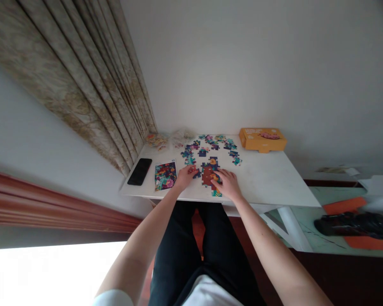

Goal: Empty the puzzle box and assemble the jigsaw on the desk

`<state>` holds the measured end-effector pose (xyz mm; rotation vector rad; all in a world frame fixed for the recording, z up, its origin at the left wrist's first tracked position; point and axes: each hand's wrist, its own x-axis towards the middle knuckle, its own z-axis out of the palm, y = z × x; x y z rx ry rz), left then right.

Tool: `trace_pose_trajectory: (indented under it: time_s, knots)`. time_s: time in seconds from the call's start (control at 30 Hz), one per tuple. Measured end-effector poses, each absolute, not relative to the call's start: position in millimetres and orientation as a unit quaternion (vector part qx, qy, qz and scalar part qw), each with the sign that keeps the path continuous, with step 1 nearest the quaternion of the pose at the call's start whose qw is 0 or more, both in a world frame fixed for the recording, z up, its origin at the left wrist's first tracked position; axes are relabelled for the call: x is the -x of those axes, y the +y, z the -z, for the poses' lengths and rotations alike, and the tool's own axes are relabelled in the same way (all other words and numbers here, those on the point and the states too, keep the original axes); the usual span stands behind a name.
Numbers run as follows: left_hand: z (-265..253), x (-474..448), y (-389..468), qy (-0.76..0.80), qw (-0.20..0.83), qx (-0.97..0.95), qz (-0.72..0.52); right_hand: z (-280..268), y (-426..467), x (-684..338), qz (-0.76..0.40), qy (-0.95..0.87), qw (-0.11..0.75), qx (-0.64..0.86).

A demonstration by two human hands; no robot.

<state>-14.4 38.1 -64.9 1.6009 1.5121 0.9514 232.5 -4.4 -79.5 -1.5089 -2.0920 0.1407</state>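
I seem to be extending the joined puzzle section (207, 175), right fingers (224, 173) spread over it, left fingers (187, 169), grip unclear, at a dark piece (197, 174) needing alignment next.

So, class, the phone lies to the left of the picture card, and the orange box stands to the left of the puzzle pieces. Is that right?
Not quite: the head view shows the orange box to the right of the puzzle pieces. The phone does lie to the left of the picture card.
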Motion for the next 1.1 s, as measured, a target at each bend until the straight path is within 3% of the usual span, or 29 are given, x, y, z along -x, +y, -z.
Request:
trace_pose_trajectory:
  time_s: [0.63,1.1]
  knots:
    - [76.5,-1.8,31.6,0.550,0.100,-0.792,-0.244,78.1,-6.3,-231.5,-0.048,-0.784,0.259,0.563]
    - [67.9,0.6,18.9,0.497,0.101,-0.833,-0.222,74.2,-7.5,-230.3,-0.055,-0.781,0.252,0.568]
